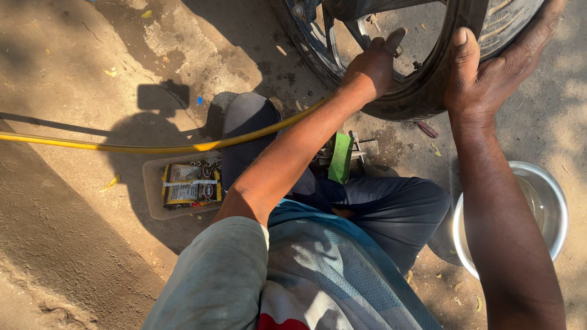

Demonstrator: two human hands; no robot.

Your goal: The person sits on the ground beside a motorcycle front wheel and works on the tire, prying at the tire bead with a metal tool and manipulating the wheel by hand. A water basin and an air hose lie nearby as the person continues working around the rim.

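A black tyre on a dark spoked wheel (422,91) stands at the top of the head view, resting on the dirt ground. My right hand (489,73) wraps over the tyre's tread at the right, thumb pointing up along the near side. My left hand (376,61) reaches inside the rim, fingers closed near the small valve on the rim. A yellow air hose (153,148) runs from the left edge under my left forearm toward the wheel. My knees in dark trousers (391,208) are bent below the wheel.
A grey tray (153,183) holding a yellow and black packet and small metal parts lies at left. A steel bowl (553,208) of water sits at right. A green object (340,157) and a red-handled tool (427,129) lie beneath the wheel. A black sandal (244,122) is nearby.
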